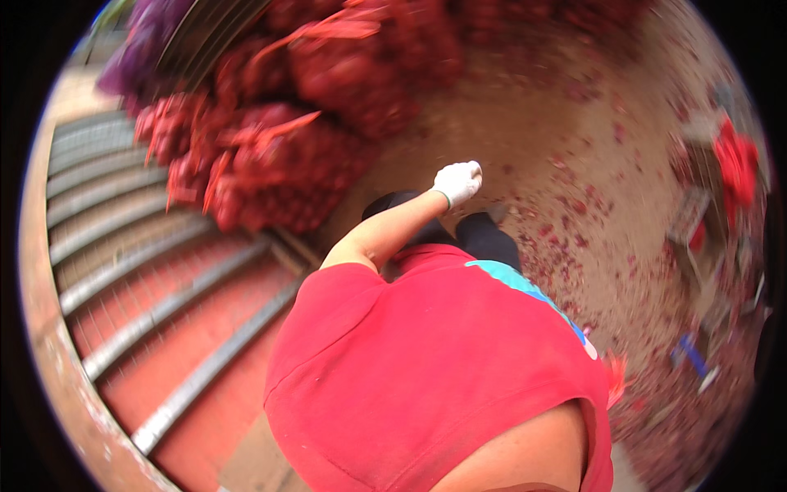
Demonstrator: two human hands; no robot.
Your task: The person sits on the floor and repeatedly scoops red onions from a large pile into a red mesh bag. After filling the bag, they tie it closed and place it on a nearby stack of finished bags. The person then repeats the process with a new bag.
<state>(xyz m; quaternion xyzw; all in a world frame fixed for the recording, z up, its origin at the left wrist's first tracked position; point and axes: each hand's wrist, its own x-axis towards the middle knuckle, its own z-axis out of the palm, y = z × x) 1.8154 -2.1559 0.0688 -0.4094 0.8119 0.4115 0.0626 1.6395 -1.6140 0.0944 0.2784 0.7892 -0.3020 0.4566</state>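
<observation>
My left hand (458, 183), in a white knit glove with a green-edged cuff, hangs in front of my dark trousers. Its fingers are curled in, and nothing shows in them. Ahead of it and to the left, red mesh sacks (283, 178) full of what look like red onions lie stacked, their orange-red ties sticking out. My right hand is out of view, hidden behind my red shirt (430, 357). A tuft of orange-red strands (616, 380) pokes out past the shirt's right side; what holds it cannot be seen.
A grille of grey metal bars (178, 307) runs along the left. Dry onion skins (559, 234) litter the brown floor (492, 132). At right are a bright red cloth or bag (736, 163), a blurred blue object (693, 355) and a heap of skins (682, 424). A purple sack (132, 64) sits upper left.
</observation>
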